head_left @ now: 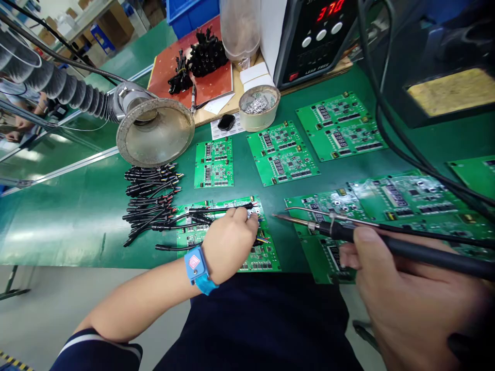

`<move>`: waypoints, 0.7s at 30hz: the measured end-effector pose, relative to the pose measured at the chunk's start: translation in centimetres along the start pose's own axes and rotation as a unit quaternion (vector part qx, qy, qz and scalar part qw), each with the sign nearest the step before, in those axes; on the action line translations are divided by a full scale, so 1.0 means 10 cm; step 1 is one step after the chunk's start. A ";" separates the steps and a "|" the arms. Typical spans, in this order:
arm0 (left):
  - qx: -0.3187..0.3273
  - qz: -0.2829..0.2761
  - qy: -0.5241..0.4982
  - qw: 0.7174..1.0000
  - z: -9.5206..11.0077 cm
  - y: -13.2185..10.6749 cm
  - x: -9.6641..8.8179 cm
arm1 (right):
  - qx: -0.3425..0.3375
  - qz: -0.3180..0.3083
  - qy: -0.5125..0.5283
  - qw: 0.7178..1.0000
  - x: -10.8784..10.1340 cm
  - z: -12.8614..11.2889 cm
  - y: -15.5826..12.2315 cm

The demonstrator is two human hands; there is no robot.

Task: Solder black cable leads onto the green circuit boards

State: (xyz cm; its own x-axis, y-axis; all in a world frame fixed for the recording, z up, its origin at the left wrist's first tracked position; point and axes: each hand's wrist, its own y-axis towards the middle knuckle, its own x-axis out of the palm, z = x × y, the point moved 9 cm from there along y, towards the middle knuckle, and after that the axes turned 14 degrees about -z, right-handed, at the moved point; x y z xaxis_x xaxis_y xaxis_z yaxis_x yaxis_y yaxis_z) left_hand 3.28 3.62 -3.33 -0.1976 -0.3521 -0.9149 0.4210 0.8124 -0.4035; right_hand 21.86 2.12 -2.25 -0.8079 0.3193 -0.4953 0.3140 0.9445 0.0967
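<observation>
Green ESD mat table (58, 216) runs across the view, strewn with green circuit board panels. Far edge: red mat (201, 67) with black connector bunches, clear plastic container (240, 26), soldering station (313, 41) reading 370, and a tape roll (258, 107) holding silvery scraps. Iron stand (452, 93) at far right corner. Fume extractor hood (154, 131) hangs low near the left side on ribbed ducting (58, 87).

Near edge, middle: green circuit board (265, 260) under the left hand (228, 245), a blue wrist strap (195, 268) on that wrist. Loose pile of black leads (150, 203) lies just left of this board, and several run onto it. Left fingers (242, 214) press down on the black-sheathed wire ends at the board's far side, a narrow grip that looks like pinning more than lifting, which is good for keeping the wires from shifting.

Right hand (410, 293) holds a soldering iron (425, 255) pen-style, close to the tip end, for good control. Its tip (282, 218) points at the left hand's work, just apart from it. A thin metal rod (328, 212) lies alongside it, and what it is can't be told.
</observation>
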 end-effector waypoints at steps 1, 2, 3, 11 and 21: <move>0.001 0.000 0.002 1.000 0.00 0.00 0.00 | -0.007 -0.003 -0.008 1.000 0.00 -0.02 0.01; 0.002 0.001 0.003 1.000 0.00 0.00 -0.01 | -0.013 -0.007 -0.018 1.000 0.01 -0.03 0.02; 0.002 0.002 0.004 1.000 0.00 0.01 -0.01 | -0.016 -0.013 -0.026 0.999 0.03 -0.03 0.02; -0.007 0.022 -0.020 1.000 -0.04 -0.01 -0.04 | -0.026 -0.041 -0.035 0.998 0.18 0.10 -0.03; 0.050 0.083 0.011 0.995 -0.02 -0.03 -0.07 | -0.019 -0.048 -0.048 0.998 0.19 0.13 -0.04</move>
State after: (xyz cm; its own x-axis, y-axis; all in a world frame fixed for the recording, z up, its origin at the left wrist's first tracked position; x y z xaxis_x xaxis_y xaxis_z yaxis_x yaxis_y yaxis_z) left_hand 3.09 3.67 -2.59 -0.1364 -0.2067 -0.9688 0.5344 0.8081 -0.2477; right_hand 20.82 2.29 -4.37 -0.7811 0.2203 -0.5843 0.2167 0.9732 0.0772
